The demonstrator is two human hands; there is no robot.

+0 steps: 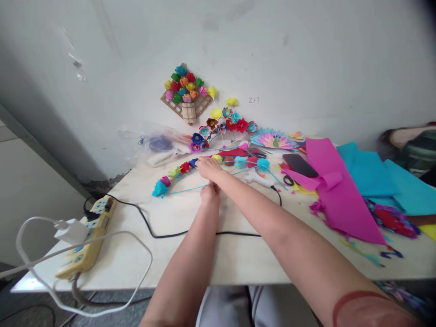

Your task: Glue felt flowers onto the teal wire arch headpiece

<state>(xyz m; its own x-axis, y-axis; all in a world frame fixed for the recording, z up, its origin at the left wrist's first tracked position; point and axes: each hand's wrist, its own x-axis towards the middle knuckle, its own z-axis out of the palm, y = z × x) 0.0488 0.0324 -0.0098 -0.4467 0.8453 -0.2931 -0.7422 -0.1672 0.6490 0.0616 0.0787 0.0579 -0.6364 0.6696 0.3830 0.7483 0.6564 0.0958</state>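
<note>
A curved garland of crepe-paper flowers [184, 167], in turquoise, pink, yellow, red and blue, lies on the table with thin blue strands running from it. Over the middle of its arc is my right hand [208, 167], fingers bent in on the flowers. Just below it my left hand [210, 192] is closed at the blue strand [185, 189]; the hands cover what is between the fingers. One turquoise flower [159, 188] forms the garland's left end, and another turquoise flower [263, 164] is toward its right end. A white glue gun [259, 178] lies right of my hands.
A yellow power strip [85, 245] with a white charger [72, 231] sits at left; a black cord [166, 236] crosses the table under my arms. Magenta paper [347, 200], turquoise paper [368, 172], a phone [299, 165] and scissors [288, 180] lie at right. Paper flowers [235, 122] stand behind.
</note>
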